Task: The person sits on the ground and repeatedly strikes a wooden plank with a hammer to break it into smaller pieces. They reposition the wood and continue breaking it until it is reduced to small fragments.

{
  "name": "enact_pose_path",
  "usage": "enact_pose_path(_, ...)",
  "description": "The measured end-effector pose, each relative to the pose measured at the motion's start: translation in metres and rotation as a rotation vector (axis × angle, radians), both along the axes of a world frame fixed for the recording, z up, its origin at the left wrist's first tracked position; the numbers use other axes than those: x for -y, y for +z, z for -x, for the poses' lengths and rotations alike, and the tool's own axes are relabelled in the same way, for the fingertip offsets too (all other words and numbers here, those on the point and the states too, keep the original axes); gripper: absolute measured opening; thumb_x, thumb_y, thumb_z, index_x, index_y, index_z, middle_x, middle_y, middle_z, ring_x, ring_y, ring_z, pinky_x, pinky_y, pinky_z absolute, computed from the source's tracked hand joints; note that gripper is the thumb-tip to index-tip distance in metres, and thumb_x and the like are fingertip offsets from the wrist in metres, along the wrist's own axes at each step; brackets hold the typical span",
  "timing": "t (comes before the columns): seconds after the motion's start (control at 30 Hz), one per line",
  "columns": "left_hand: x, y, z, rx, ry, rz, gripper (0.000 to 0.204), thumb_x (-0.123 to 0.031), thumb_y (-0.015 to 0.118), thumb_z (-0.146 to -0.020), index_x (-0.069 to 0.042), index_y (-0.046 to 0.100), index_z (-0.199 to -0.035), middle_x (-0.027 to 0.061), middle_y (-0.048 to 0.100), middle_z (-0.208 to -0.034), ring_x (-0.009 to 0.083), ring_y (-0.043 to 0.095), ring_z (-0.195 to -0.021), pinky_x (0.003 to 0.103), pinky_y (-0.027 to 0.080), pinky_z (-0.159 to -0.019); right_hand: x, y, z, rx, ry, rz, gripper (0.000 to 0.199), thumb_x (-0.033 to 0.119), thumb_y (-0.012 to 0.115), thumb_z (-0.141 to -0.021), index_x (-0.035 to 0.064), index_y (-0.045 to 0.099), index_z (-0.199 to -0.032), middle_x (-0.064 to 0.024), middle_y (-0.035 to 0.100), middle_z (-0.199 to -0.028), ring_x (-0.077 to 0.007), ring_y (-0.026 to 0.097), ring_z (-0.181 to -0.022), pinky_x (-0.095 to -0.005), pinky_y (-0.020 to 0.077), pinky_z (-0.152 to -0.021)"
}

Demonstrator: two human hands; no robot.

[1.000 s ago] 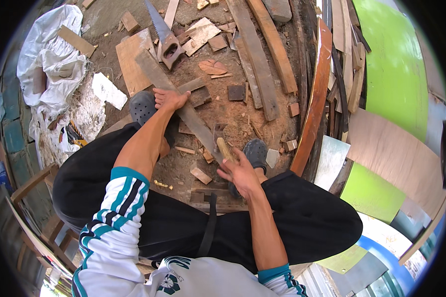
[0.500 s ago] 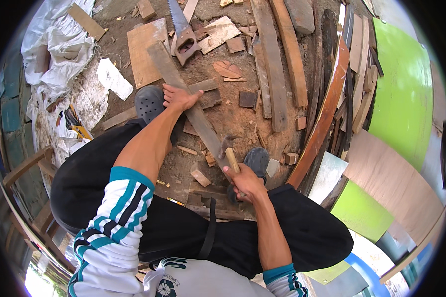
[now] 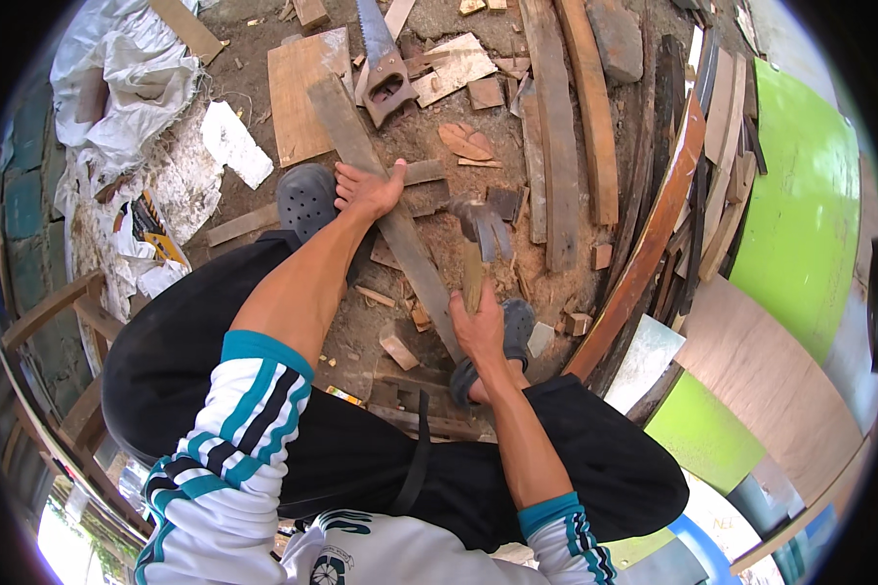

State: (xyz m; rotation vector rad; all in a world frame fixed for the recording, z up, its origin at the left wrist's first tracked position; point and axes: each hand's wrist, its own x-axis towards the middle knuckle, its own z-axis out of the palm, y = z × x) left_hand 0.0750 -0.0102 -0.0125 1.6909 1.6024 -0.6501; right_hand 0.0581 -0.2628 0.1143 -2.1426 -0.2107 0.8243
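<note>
My left hand point(image 3: 369, 189) presses down on a long grey weathered wooden plank point(image 3: 346, 132) that runs diagonally across the dirt ground. My right hand point(image 3: 480, 330) grips the wooden handle of a claw hammer point(image 3: 480, 230), whose metal head is raised just right of the plank. I am squatting in black trousers, with grey clogs point(image 3: 305, 199) on my feet either side of the plank.
A hand saw point(image 3: 382, 60) lies at the top beside a flat board point(image 3: 298, 93). Scrap blocks and long planks point(image 3: 561, 127) litter the ground. A curved wooden strip point(image 3: 644, 244) and green panels point(image 3: 800, 195) stand right. White sacks point(image 3: 117, 88) lie left.
The hammer has swung up from low beside the plank to a raised position further away. The view has shifted slightly; my left hand stays pressed on the plank.
</note>
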Motion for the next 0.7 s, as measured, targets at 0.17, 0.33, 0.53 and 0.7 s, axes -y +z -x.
enact_pose_path(0.17,0.003,0.002,-0.004,-0.014,-0.025,0.037,0.135,-0.084,0.044,-0.077,0.01,-0.019,-0.149,0.0265,-0.002,-0.161,0.0377,0.008,-0.148,0.05,0.012,-0.114,0.021,-0.036,-0.018,-0.204,0.329,0.342,0.035,0.024,0.064,-0.085,0.0005,0.057,-0.11,-0.024,0.065,-0.082,-0.0405,0.065,-0.078,-0.0435,0.0501,-0.071)
enact_pose_path(0.33,-0.001,0.007,0.0,-0.032,-0.034,0.035,0.134,-0.085,0.042,-0.078,0.011,-0.02,-0.148,0.0266,-0.004,-0.161,0.0381,0.007,-0.148,0.051,0.012,-0.114,-0.006,0.007,-0.027,-0.116,0.179,0.172,0.034,0.023,0.064,-0.084,0.0009,0.058,-0.109,-0.0263,0.064,-0.083,-0.0423,0.065,-0.08,-0.0466,0.0496,-0.073)
enact_pose_path(0.53,0.001,0.01,-0.003,-0.032,-0.054,0.031,0.135,-0.086,0.043,-0.077,0.011,-0.019,-0.148,0.0266,-0.003,-0.161,0.0383,0.008,-0.148,0.052,0.011,-0.115,0.012,-0.029,-0.007,-0.185,0.221,0.228,0.035,0.021,0.064,-0.083,-0.0013,0.059,-0.11,-0.0262,0.065,-0.083,-0.0419,0.066,-0.078,-0.0477,0.0503,-0.071)
enact_pose_path(0.7,0.002,0.005,-0.002,-0.061,-0.072,0.017,0.139,-0.087,0.046,-0.074,0.011,-0.018,-0.149,0.0259,0.001,-0.161,0.0375,0.01,-0.147,0.051,0.013,-0.115,0.017,-0.039,-0.01,-0.436,0.206,0.352,0.036,0.021,0.065,-0.082,-0.0041,0.06,-0.108,-0.0195,0.064,-0.07,-0.0305,0.063,-0.051,-0.0429,0.0502,-0.052)
